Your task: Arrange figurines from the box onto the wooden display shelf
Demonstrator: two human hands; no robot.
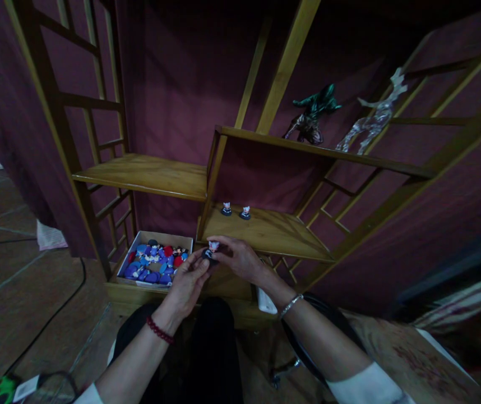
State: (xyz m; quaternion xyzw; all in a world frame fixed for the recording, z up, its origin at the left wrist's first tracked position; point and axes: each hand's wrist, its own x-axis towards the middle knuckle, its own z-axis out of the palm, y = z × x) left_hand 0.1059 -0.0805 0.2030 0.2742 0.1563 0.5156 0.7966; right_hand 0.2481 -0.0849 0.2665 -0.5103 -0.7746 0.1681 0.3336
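A small figurine (pixel 213 247) with a pale head and a dark round base is held between both hands, in front of the shelf. My left hand (pixel 188 283) grips its base from the left, fingers closed. On the other side, my right hand (pixel 240 258) pinches it with thumb and fingers. Two similar figurines, one on the left (pixel 226 209) and one on the right (pixel 245 213), stand upright on the middle wooden shelf (pixel 274 233). A white box (pixel 190 245) at the lower left holds several blue, red and dark pieces.
A green and brown statue (pixel 314 115) and a clear deer figure (pixel 369 123) stand on the upper right shelf (pixel 266 140). Another shelf (pixel 152 173) lies at the left. Slatted wooden frames flank both sides. A black cable (pixel 61 306) runs across the floor.
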